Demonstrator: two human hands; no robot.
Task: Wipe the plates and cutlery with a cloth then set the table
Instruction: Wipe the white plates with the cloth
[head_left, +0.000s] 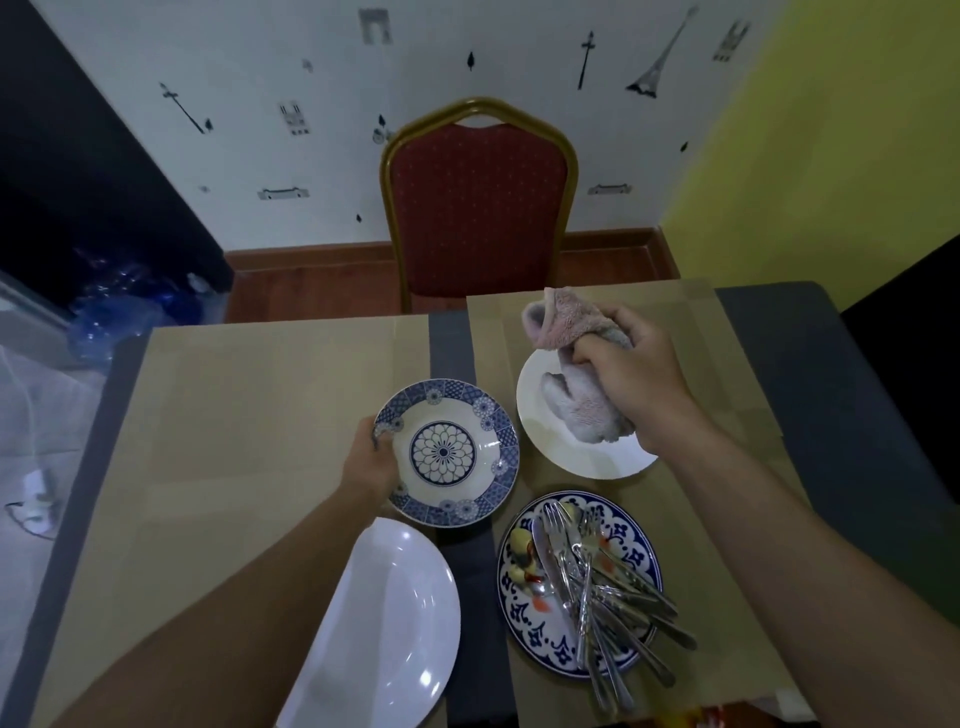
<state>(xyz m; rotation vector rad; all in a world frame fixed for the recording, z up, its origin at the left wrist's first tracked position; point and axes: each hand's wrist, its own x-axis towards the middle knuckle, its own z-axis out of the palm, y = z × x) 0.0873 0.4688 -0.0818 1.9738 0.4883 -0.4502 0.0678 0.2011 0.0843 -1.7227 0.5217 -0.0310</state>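
Fingers (375, 435) of the left hand (370, 465) grasp the rim of a blue-and-white patterned ceramic bowl (447, 452) over the tan-covered surface (249, 415). The right hand (631, 374) clenches a pink terry cloth (576, 400) (crumpled) over a plain white round plate (571, 460). Steel cutlery (597, 582) lies heaped on a blue floral plate (636, 558).

A gold-framed red chair (478, 208) stands before the decorated wall (311, 156), blue plastic (119, 306) at left.
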